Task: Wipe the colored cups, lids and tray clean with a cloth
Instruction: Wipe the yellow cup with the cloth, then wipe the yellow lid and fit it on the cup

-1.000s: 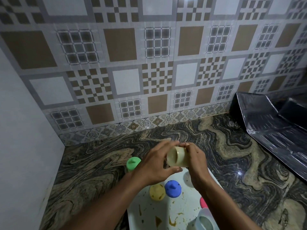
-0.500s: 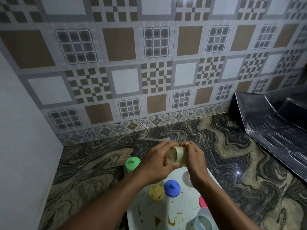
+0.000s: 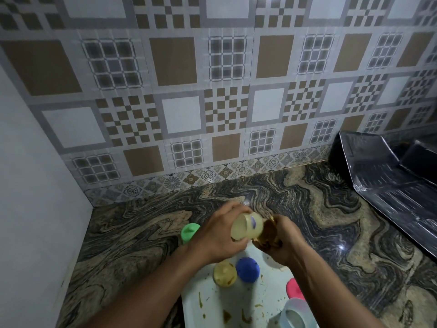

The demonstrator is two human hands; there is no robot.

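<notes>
My left hand (image 3: 218, 235) grips a pale yellow cup (image 3: 247, 227), tilted on its side above the far end of the white tray (image 3: 212, 311). My right hand (image 3: 282, 242) holds a brownish crumpled cloth (image 3: 268, 233) against the cup's base. On the stained tray lie a yellow lid (image 3: 224, 273), a blue lid (image 3: 247, 269), a pink lid (image 3: 293, 288) partly behind my right forearm, and a light blue cup (image 3: 295, 314) at the near right.
A green-lidded cup (image 3: 189, 233) stands on the marbled counter (image 3: 132, 235) left of the tray. A dark shiny sink and drainboard (image 3: 390, 185) fills the right side. A tiled wall (image 3: 212, 91) runs behind, with a plain wall (image 3: 35, 185) at left.
The cup has tilted so that its mouth faces me more. My right hand has slid off the cup to its base, and the brown cloth now shows.
</notes>
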